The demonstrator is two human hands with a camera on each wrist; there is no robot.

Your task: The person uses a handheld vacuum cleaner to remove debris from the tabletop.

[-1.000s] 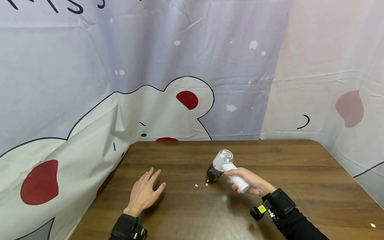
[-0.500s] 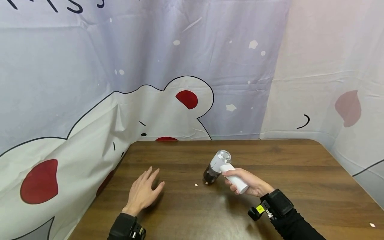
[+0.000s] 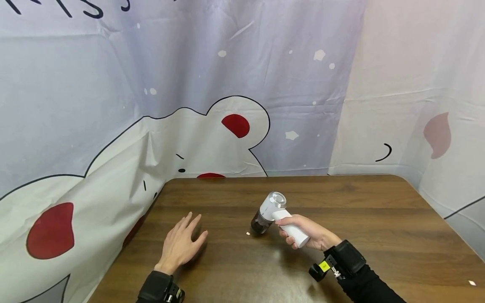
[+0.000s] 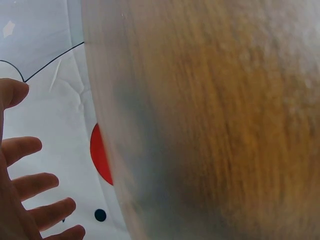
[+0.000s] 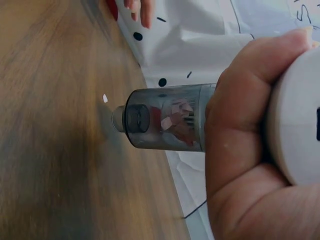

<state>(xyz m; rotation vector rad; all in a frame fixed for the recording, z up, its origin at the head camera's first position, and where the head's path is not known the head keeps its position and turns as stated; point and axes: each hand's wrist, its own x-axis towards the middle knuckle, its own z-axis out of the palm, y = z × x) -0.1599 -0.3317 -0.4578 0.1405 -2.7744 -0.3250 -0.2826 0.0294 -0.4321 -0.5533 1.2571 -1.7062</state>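
Note:
My right hand (image 3: pixel 305 231) grips the white handle of a small handheld vacuum cleaner (image 3: pixel 272 206). Its smoky clear dust cup points down and left, the nozzle close over the wooden table (image 3: pixel 360 219). In the right wrist view several pale scraps show inside the dust cup (image 5: pixel 172 117). One small white scrap of paper (image 3: pixel 248 233) lies just left of the nozzle, seen also as a scrap (image 5: pixel 105 98) in the right wrist view. My left hand (image 3: pixel 182 244) is held over the table's left part, fingers spread and holding nothing.
Another white scrap (image 3: pixel 472 283) lies near the table's right edge. A printed cloth backdrop (image 3: pixel 235 63) hangs behind the table and along both sides. Each wrist wears a black camera band (image 3: pixel 345 256).
My right hand has moved the vacuum cleaner left and slightly nearer. The scraps that were beside the nozzle no longer show on the table there. My left hand has stayed nearly still.

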